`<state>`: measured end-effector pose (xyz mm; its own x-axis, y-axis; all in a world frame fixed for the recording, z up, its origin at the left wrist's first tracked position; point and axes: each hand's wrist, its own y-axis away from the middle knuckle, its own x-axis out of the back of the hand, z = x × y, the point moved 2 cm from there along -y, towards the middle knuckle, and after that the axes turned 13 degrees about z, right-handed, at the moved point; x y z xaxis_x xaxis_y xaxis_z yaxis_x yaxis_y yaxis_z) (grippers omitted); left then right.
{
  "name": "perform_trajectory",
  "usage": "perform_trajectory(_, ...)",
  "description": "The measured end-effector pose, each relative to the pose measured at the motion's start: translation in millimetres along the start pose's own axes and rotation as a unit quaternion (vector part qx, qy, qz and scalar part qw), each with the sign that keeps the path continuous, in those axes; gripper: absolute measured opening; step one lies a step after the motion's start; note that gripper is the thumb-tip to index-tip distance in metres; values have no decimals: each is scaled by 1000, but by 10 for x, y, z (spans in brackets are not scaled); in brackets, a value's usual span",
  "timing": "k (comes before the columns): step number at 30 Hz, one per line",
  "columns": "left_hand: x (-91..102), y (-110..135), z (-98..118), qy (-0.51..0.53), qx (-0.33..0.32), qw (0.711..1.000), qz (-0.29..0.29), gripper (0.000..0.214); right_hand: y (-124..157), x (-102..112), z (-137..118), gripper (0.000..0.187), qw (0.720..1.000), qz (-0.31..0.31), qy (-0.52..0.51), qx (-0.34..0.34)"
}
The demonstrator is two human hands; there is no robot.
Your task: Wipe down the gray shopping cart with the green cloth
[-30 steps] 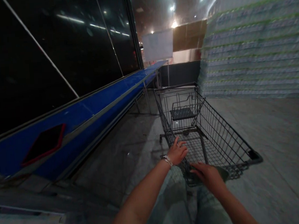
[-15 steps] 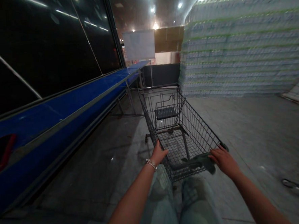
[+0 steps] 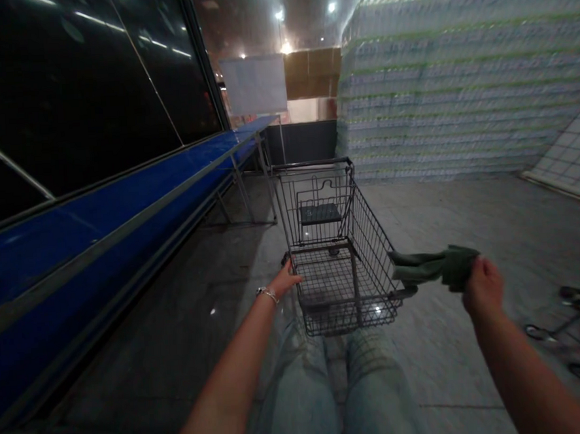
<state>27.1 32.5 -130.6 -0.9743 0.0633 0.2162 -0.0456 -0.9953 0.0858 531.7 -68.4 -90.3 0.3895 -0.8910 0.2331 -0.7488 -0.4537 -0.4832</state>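
Observation:
A dark wire shopping cart (image 3: 372, 228) stands right in front of my knees, its basket bare apart from a fold-down seat flap (image 3: 320, 213) at the far end. My left hand (image 3: 284, 280), with a bracelet at the wrist, grips the cart's left side near the close corner. Out to the right of the cart, my right hand (image 3: 485, 285) is closed on a bunched dark green cloth (image 3: 445, 265). The cloth's loose end trails left to the cart's near right corner; whether it touches the wire I cannot tell.
A long blue counter (image 3: 135, 187) on metal legs runs along the left under dark glass. Tall stacks of shrink-wrapped bottles (image 3: 439, 90) rise behind to the right. A white grid panel (image 3: 568, 151) leans at far right, and wheeled frames (image 3: 566, 318) stand at lower right.
My right hand has moved right, off the cart's near rim, taking the green cloth with it. My left hand has shifted slightly left and up along with the cart's side.

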Motion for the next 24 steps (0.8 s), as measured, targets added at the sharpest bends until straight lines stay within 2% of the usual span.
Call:
perform_trajectory(2,73,-80,28,-26,1,1000,-6,89,310,-122,-194,55,995,-92,-6,29)
perform_trajectory(3,113,-124,55,-43,-7,999,-8,89,516,-199,-309,53,985,-154,9,75)
perform_trajectory(4,153,-169,95,-64,-20,998,-11,87,750,-282,-431,48,962,-228,24,146)
perform_trajectory(5,189,-214,147,-91,-33,995,-16,84,986,-351,-546,44,940,-258,55,214)
perform_trajectory(8,215,-299,371,-221,-86,971,-9,72,1622,-519,-839,31,892,-278,122,335)
perform_trajectory(11,-6,-170,624,-355,-175,915,75,61,2014,-640,-1060,28,868,-303,124,373)
perform_trajectory(12,-142,-65,682,-373,-203,900,96,58,2076,-666,-1109,30,862,-314,126,376)
perform_trajectory(13,-299,60,714,-376,-224,895,91,54,2104,-683,-1141,32,856,-328,131,379)
perform_trajectory(15,-604,323,696,-378,-227,896,41,49,2080,-679,-1149,37,837,-364,141,383)
perform_trajectory(17,-796,529,614,-417,-217,882,16,44,1981,-611,-1089,41,819,-400,133,389)
perform_trajectory(20,-837,647,507,-464,-258,847,20,44,1783,-410,-939,41,815,-417,100,389)
perform_trajectory(24,-739,597,459,-480,-305,823,-2,40,1557,-147,-799,36,837,-386,91,376)
